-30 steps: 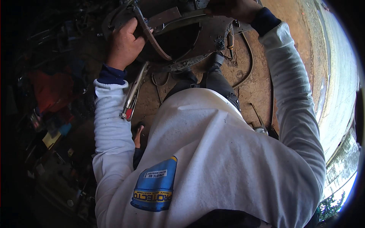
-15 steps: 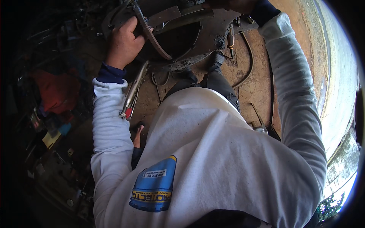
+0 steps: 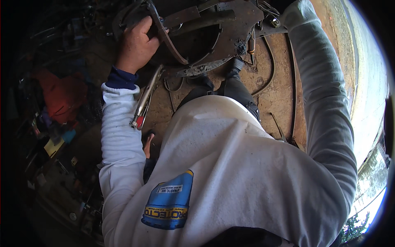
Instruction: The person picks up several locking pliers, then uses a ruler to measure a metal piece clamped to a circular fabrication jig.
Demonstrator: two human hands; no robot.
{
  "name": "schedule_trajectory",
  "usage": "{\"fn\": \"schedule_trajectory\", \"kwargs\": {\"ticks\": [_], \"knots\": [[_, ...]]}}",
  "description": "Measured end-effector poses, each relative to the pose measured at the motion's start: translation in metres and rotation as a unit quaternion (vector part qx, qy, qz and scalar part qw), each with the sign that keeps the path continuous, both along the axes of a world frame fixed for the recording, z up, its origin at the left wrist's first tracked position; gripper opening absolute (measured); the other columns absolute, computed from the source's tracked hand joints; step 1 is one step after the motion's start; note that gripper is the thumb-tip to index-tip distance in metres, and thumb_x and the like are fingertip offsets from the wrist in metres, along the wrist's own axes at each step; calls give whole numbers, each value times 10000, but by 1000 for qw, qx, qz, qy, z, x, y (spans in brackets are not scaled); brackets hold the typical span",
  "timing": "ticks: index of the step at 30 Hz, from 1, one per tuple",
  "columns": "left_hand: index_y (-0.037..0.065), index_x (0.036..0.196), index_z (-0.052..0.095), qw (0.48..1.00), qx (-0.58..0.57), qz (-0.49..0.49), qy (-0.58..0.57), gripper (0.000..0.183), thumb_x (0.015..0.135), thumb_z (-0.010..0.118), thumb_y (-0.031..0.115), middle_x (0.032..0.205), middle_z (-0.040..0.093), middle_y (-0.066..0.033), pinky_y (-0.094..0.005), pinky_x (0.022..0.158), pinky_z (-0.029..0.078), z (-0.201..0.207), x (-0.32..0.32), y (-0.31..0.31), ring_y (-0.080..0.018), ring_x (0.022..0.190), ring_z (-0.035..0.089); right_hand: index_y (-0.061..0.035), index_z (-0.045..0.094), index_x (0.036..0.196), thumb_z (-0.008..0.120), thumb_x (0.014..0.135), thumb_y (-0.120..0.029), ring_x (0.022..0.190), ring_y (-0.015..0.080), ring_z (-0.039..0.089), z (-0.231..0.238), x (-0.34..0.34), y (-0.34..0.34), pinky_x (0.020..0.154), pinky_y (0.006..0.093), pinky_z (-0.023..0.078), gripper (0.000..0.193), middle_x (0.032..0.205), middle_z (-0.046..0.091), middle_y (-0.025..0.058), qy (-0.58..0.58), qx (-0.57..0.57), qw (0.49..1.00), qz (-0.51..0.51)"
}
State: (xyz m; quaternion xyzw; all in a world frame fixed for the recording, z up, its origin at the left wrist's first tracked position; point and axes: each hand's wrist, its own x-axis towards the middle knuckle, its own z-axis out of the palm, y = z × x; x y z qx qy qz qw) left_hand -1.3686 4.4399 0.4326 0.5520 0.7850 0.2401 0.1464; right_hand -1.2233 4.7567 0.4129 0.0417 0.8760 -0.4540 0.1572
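Note:
My left hand (image 3: 138, 46) is closed around a curved flat metal strip (image 3: 165, 39), and a fingertip shows just past the strip's right side. The strip arches over a dark opening in a large metal plate (image 3: 242, 22) with a rough, dirty edge. Locking pliers (image 3: 147, 96) with a knurled end screw hang by the plate's near left edge, close to my left forearm. My right sleeve (image 3: 302, 18) reaches the top edge of the picture, and the right hand lies beyond it. A flat metal bar (image 3: 181, 16) crosses the upper part of the plate.
A screwdriver-like tool (image 3: 251, 43) hangs at the plate's right side, near a hose (image 3: 271, 61) curving over the brown floor (image 3: 279, 94). Red cloth (image 3: 61, 96) and mixed clutter lie in the dark area at left. Another person's foot (image 3: 149, 144) shows beside my left arm.
My right hand has moved right and up out of the picture, away from the plate's upper edge. The left hand keeps its hold on the strip.

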Motion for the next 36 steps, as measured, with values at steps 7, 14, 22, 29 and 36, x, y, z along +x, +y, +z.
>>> {"fn": "schedule_trajectory", "kwargs": {"ticks": [7, 14, 22, 29, 36], "knots": [[11, 1072, 607, 1000, 18, -22, -10, 312, 819, 709, 162, 952, 672, -155, -327, 774, 498, 2, 1, 12, -274, 883, 666, -40, 704, 975, 668, 835, -169, 746, 177, 653, -53, 40, 13, 677, 339, 530, 194, 856, 696, 74, 260, -94, 958, 69], [39, 941, 616, 996, 61, -11, -57, 203, 772, 701, 116, 897, 662, -161, -392, 684, 499, -5, 1, 3, -371, 829, 630, -17, 707, 954, 664, 871, -299, 763, 218, 665, -13, 87, -90, 715, 315, 533, 297, 854, 693, 128, 154, 39, 979, -125], [8, 1082, 611, 1000, -7, -17, -5, 313, 828, 705, 163, 955, 677, -151, -334, 785, 499, 6, 2, 4, -272, 889, 663, -6, 702, 965, 684, 863, -285, 733, 190, 658, -6, 88, -94, 701, 308, 530, 297, 845, 695, 122, 130, 25, 979, -158], [-11, 1078, 616, 995, -95, -17, 3, 367, 820, 718, 230, 925, 681, -175, -361, 763, 504, 16, -1, 8, -322, 867, 665, -16, 698, 911, 670, 855, -174, 748, 240, 656, 3, 75, -64, 685, 336, 521, 170, 841, 686, 152, 237, 23, 971, -37], [-9, 1119, 606, 987, -123, -94, -42, 375, 819, 694, 198, 1030, 661, -173, -349, 855, 471, 25, -19, 5, -281, 969, 634, -15, 704, 978, 671, 870, -326, 729, 190, 653, 7, 75, -81, 708, 313, 524, 330, 835, 694, 114, 113, 51, 985, -120]]}}
